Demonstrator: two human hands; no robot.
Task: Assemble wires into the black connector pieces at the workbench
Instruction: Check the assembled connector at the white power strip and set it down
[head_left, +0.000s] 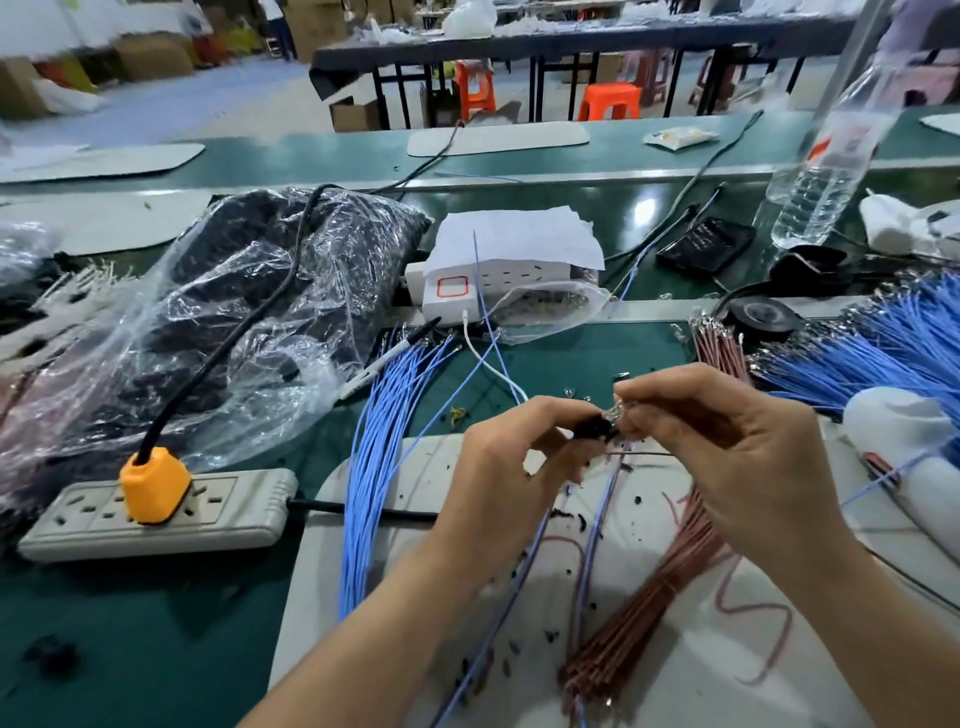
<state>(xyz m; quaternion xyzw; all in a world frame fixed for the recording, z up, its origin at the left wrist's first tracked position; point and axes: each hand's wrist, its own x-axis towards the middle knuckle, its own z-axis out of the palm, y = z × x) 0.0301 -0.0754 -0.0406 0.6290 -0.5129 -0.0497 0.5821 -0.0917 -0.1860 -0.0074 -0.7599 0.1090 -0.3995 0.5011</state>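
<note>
Two bare hands meet just right of the view's centre, above a white mat (363, 519) on a green workbench (130, 623). The left hand (509, 457) pinches a small black connector piece (592, 430) between thumb and curled fingers. The right hand (727, 441), fingers curled, pinches the metal-tipped ends of thin wires (597, 514) right against the connector; the wires hang down toward 6 o'clock.

Below the hands, at 5 o'clock, a tied bundle of brown wires (649, 597) lies on the mat. At 9 o'clock a fan of blue wires (374, 457) crosses the mat's left edge. Further out at 9 o'clock, a white power strip (156, 514) holds an orange plug (153, 483), just beside that edge. A crumpled plastic bag (234, 312) fills 10 o'clock. A white socket box (467, 286) stands at 12 o'clock, and a heap of blue wires (883, 343) crowds 2 o'clock. Bare green bench shows at 7 o'clock, and a patch between the hands and the socket box.
</note>
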